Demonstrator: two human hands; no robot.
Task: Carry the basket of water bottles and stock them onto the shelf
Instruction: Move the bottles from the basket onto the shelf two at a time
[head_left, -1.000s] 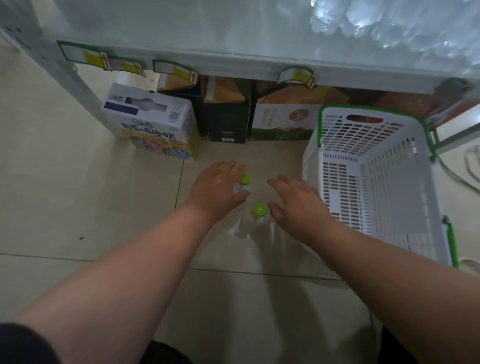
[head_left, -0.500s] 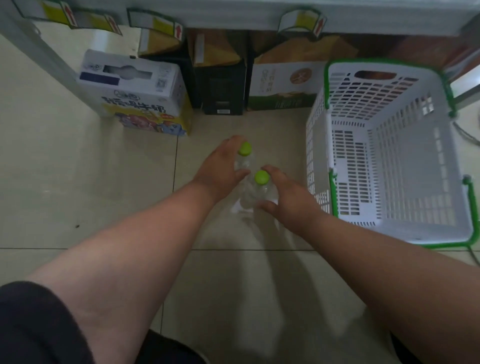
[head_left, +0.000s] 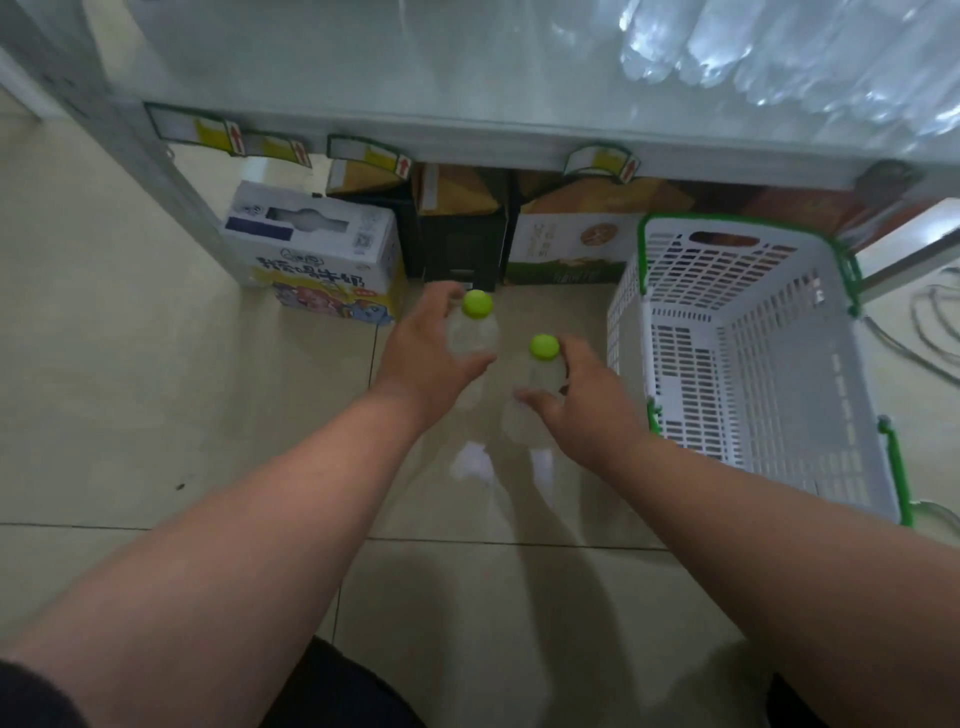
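Note:
Two clear water bottles with lime-green caps are held above the tiled floor. My left hand (head_left: 431, 353) grips the left bottle (head_left: 475, 332) around its shoulder. My right hand (head_left: 582, 405) holds the right bottle (head_left: 540, 379) by its body. A white plastic basket (head_left: 753, 364) with green trim stands on the floor just right of my right hand, and no bottles show inside it. Above, the pale shelf (head_left: 467, 78) spans the top of the view, with several clear bottles (head_left: 779, 47) standing at its right end.
Under the shelf stand a white and yellow milk carton box (head_left: 317, 260), a dark box (head_left: 462, 244) and a green and white box (head_left: 571, 244). Price tags (head_left: 374, 156) hang on the shelf edge. Cables (head_left: 930, 332) lie on the floor at the right.
Both hands closed on the two bottles on the floor and have lifted them. The view tilted up, so the shelf top and its bottles show again.

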